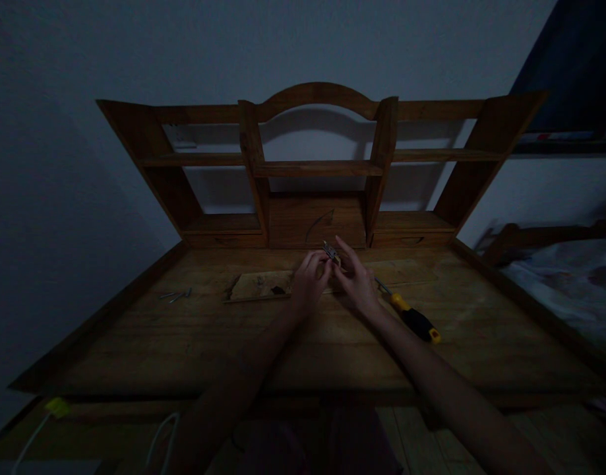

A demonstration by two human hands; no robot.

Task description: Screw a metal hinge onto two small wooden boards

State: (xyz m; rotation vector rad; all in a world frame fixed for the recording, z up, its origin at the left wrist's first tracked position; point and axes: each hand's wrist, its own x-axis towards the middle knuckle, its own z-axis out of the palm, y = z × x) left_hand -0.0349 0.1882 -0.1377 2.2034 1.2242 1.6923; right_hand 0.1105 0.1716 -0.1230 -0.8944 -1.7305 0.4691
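Note:
Over the desk, my left hand point(308, 280) pinches a small metal fitting point(330, 251) between thumb and fingers. It is greyish with lighter parts; in the dim light its exact kind does not show. My right hand point(359, 282) grips the same fitting from the other side, its index finger raised. Beneath my hands lies a flat strip of wood point(258, 285) with a ragged left end and a dark spot. A yellow and black screwdriver point(412, 318) rests just right of my right hand, its shaft pointing toward the strip.
Several screws point(177, 295) lie on the left of the wooden desk point(223, 349). A wooden shelf unit point(318, 169) with drawers stands along the back. A yellow object on a white cord point(58, 407) is below the front left edge. A bed point(564, 264) is at right.

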